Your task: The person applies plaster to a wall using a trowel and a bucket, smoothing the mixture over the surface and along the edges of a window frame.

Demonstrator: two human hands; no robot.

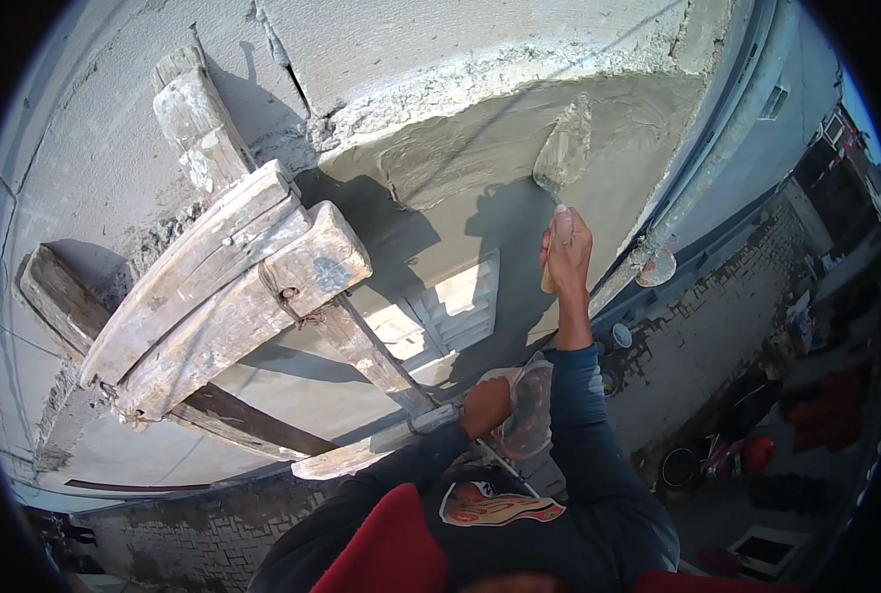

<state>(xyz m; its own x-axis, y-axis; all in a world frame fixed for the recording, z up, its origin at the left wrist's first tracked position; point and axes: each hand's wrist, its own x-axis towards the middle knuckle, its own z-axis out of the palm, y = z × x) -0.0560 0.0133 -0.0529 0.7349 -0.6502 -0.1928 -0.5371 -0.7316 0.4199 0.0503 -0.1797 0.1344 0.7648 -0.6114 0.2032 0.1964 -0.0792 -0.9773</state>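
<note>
My right hand (565, 252) is wrapped round the handle of a pointed trowel (566, 148), its blade smeared with mortar. The blade lies against a band of wet grey mortar (460, 148) on the wall, in the upper middle. Lower down, my left hand (487, 407) is closed at the left rim of a mortar-stained, rounded container (529, 413); its fingertips are hidden. Under my left forearm runs a wooden rail (376, 450).
Weathered wooden scaffold timbers (252, 287), tied with wire, jut out from the wall on the left. A pipe (722, 138) follows the wall's right edge. Far below on the right lie a paved yard (692, 306) and a red and black motorbike (727, 460).
</note>
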